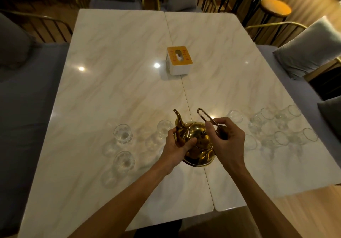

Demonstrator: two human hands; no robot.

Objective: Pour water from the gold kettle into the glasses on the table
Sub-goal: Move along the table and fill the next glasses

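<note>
The gold kettle (198,145) sits on the marble tabletop (114,94) at the near middle, right on the seam between the two slabs, its spout (178,119) aimed away and a little left. The left hand (177,145) is closed around the kettle's left flank just below the spout, steadying it. The right hand (226,138) pinches the thin wire handle (206,119), which leans up and away over the lid (198,132). Clear glasses stand to either side of the kettle: three to its left (123,133), and a larger cluster to its right (280,125), well apart from the tissue box (179,60) beyond it. To do this step well, I would swing the handle fully upright before lifting, so the weight hangs centred. I would keep the left hand on the body until the grip feels sure, then lift straight up. The nearest left glass (164,128) stands just beside the spout, so it could easily be knocked.
</note>
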